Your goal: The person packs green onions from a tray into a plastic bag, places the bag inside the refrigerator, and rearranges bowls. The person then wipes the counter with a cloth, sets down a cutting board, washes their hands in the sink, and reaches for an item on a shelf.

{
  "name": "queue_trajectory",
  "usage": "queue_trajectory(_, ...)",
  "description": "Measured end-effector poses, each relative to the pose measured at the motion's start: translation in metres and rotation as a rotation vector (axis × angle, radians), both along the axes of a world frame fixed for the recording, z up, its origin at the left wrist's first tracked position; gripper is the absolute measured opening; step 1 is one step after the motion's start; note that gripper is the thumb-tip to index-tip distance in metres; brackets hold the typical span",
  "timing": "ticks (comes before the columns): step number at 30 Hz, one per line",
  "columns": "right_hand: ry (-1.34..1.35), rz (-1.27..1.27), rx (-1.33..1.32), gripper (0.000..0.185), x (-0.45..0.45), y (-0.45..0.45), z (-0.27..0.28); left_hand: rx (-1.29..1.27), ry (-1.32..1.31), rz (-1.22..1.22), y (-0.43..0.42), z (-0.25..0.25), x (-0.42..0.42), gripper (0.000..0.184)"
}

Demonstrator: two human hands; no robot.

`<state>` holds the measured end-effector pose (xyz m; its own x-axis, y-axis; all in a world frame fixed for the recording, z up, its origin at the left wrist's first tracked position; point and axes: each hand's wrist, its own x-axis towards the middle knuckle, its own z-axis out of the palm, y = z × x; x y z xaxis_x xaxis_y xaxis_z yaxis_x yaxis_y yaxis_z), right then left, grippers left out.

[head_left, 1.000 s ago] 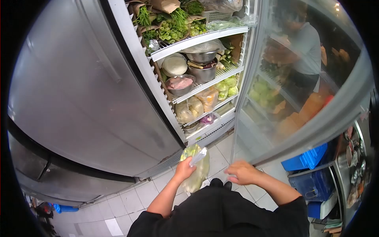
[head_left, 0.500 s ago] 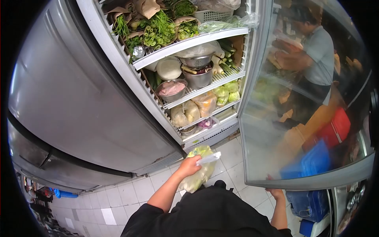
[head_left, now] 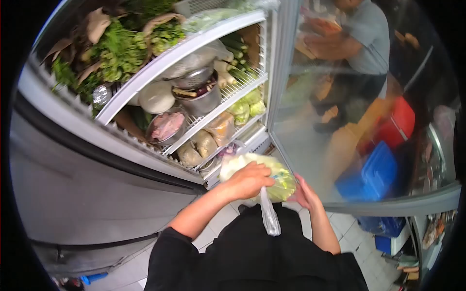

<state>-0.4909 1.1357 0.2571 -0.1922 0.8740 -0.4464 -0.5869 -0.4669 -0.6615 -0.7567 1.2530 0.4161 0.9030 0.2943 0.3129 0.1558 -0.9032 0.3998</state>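
A plastic bag of pale green vegetable (head_left: 279, 182) hangs in front of me before the open fridge. My left hand (head_left: 252, 180) is closed on its top side, and the bag's twisted clear end (head_left: 269, 216) dangles below that hand. At the bag's right side is my right hand (head_left: 306, 192), its fingers stretched out along the bag. Just beyond the bag, the lower fridge shelves hold bagged food (head_left: 196, 148) and heads of pale green lettuce (head_left: 246, 106).
Higher shelves hold leafy greens (head_left: 116, 51), a bowl of pink meat (head_left: 167, 127) and a metal pot (head_left: 199, 99). The glass door (head_left: 310, 160) stands open on the right. Through or in the glass show a person (head_left: 369, 48) and a blue container (head_left: 371, 172). Steel doors (head_left: 97, 194) fill the left.
The bag has been raised and turned, nearer the shelves. My right hand has left the door's edge and come to the bag. The view has shifted closer to the fridge.
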Motion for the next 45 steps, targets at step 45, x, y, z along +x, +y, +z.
queue_trajectory(45,-1.757,-0.784,1.514,0.016,-0.115,0.503,0.235,-0.072,-0.389,0.879,0.204,0.001,0.067,0.059)
